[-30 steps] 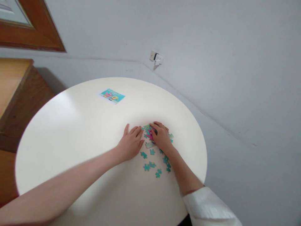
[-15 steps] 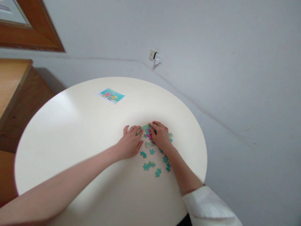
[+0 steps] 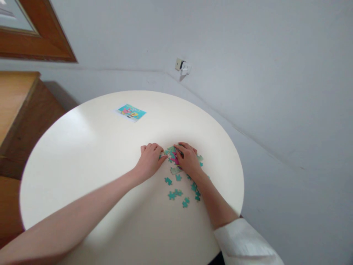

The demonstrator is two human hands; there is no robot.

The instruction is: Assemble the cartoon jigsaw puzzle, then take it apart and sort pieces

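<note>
A partly joined jigsaw puzzle (image 3: 173, 158), teal with a pink figure, lies on the white round table (image 3: 82, 154). My left hand (image 3: 150, 160) is at its left edge, fingers curled and thumb bent in around a small teal puzzle piece (image 3: 160, 156), mostly hidden. Over the right part of the puzzle rests my right hand (image 3: 189, 158), its fingers bent and pressed down on the joined pieces, covering much of them. Loose teal pieces (image 3: 171, 195) lie on the near side, and more pieces (image 3: 194, 187) lie beside my right wrist.
Farther back on the table lies a picture card (image 3: 131, 112) with cartoon figures. A wooden cabinet (image 3: 18, 92) stands at the left. A wall socket with a plug (image 3: 183, 66) is on the wall behind the table.
My left hand has shifted slightly left and its fingers have drawn in toward the thumb. My right hand stays in place on the puzzle.
</note>
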